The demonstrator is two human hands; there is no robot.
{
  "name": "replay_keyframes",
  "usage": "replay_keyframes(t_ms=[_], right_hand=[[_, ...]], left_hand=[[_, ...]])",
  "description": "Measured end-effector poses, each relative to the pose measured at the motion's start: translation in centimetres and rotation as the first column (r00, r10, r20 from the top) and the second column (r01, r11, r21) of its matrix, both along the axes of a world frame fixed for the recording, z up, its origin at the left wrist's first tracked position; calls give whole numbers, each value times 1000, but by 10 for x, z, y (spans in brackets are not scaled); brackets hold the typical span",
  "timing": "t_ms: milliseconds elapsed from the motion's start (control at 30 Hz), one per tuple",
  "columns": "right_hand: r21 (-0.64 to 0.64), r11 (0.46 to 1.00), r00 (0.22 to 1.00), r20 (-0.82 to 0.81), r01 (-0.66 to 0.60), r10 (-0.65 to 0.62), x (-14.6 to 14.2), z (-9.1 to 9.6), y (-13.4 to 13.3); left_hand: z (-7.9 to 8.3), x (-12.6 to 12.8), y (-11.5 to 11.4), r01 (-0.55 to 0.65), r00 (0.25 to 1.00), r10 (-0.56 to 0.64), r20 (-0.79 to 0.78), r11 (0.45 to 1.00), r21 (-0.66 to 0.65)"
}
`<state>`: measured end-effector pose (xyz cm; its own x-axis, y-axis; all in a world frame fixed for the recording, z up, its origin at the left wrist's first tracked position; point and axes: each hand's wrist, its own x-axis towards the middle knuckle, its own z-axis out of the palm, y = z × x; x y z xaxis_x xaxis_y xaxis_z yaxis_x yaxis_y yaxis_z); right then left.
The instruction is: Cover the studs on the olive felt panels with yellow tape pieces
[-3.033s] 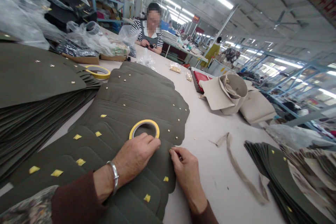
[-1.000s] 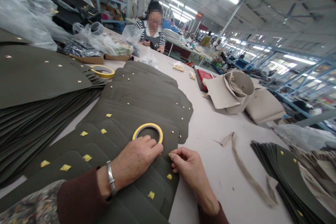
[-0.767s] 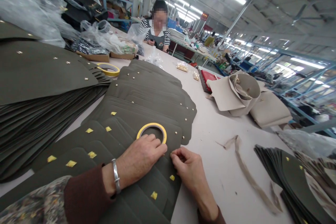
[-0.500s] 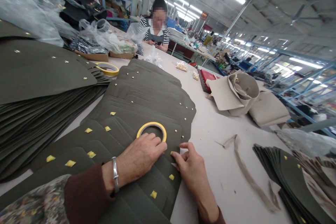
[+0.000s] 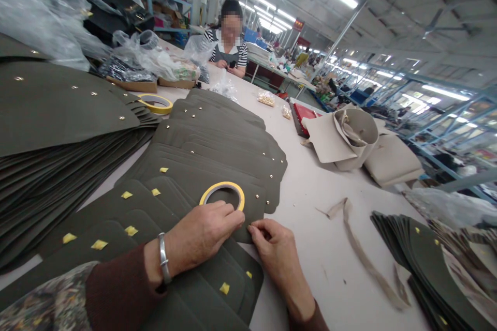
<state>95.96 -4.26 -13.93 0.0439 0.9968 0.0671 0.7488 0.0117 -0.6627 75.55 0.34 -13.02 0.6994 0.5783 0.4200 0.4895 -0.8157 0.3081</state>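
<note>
My left hand, with a silver bangle at the wrist, is closed on the near rim of a yellow tape roll. The roll rests over overlapping dark olive sheet panels, and small yellow tape pieces stick to several of them. My right hand is pinched closed at the right edge of a panel, just beside the roll. Whatever lies between its thumb and forefinger is hidden. Farther up the pile, panels carry small gold studs.
More olive panels fan out at left, beside a second tape roll. Beige bag pieces, a beige strip and another dark stack lie at right. A person sits across the table.
My right thumb and forefinger, apart before with a yellow piece by the thumb, have come together at the panel edge. My left hand stays on the tape roll. The view has shifted slightly.
</note>
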Motion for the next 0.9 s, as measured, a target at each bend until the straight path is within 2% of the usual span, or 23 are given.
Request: replay_keyframes(t_ms=[67, 133, 233, 300, 400, 533, 700, 800, 900], right_hand=[[-95, 994, 999, -18, -51, 49, 1, 5, -3], [-94, 990, 993, -64, -102, 96, 2, 10, -5], [129, 985, 979, -150, -117, 136, 0, 12, -5], [291, 947, 966, -174, -136, 192, -2, 11, -4], [436, 873, 947, -120, -218, 297, -5, 10, -1], [483, 828, 941, -22, -285, 337, -10, 8, -1], [556, 796, 970, 105, -241, 220, -14, 7, -4], [548, 816, 983, 67, -181, 173, -16, 9, -5], [376, 926, 981, -166, -29, 98, -20, 11, -6]], left_hand=[[-1, -2, 1, -6, 996, 5, 89, 1000, 10], [-2, -4, 2, 1, 988, -3, 156, 1000, 12], [-3, -5, 4, 12, 988, -15, 153, 1000, 16], [-4, -4, 4, 17, 991, -20, 130, 999, 27], [-3, -1, 1, 22, 992, -29, 120, 998, 59], [-1, 3, -4, 29, 992, -35, 119, 999, 46], [-2, 7, -8, 29, 996, -24, 90, 998, -57], [-3, 8, -8, 9, 998, -4, 57, 996, -88], [-3, 10, -8, -7, 997, 10, 78, 999, -41]])
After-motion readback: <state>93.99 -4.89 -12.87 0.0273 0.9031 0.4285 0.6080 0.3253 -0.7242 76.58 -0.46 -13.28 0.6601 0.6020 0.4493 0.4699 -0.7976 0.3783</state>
